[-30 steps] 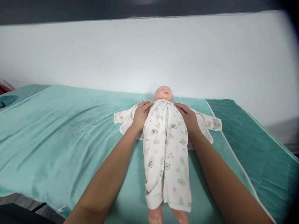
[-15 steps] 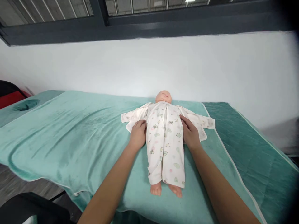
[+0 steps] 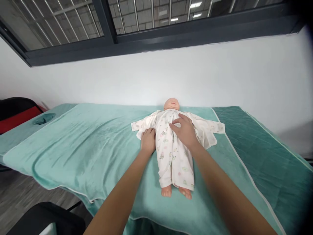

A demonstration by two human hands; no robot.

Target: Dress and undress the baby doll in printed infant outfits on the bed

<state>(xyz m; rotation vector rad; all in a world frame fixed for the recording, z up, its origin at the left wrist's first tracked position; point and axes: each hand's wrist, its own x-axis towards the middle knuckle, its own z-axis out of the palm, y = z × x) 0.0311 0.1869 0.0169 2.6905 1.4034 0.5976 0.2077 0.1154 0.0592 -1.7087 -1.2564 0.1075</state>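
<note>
A baby doll (image 3: 171,104) lies on its back, head toward the wall and bare feet (image 3: 166,191) toward me. Patterned baby trousers (image 3: 165,153) cover its legs and reach up high over its chest. A pale baby shirt (image 3: 206,129) spreads out on both sides, sleeves stretched sideways. My left hand (image 3: 148,139) is curled closed against the left edge of the trousers at the doll's side; its thumb is hidden. Over the front of the trousers lies my right hand (image 3: 185,131), thumb and index fingertips nearly meeting in a pinch at the middle of the cloth.
A light green cover (image 3: 80,143) lies over the bed, with a darker green sheet (image 3: 259,147) at right. The bed has a face hole (image 3: 44,118) at its far left. Behind are a white wall (image 3: 117,81) and a window frame (image 3: 156,40). A black chair (image 3: 44,218) stands lower left.
My right hand has moved left, from the doll's right-hand side onto the front of the trousers. The left hand stays at the doll's side. The camera view has tilted up slightly.
</note>
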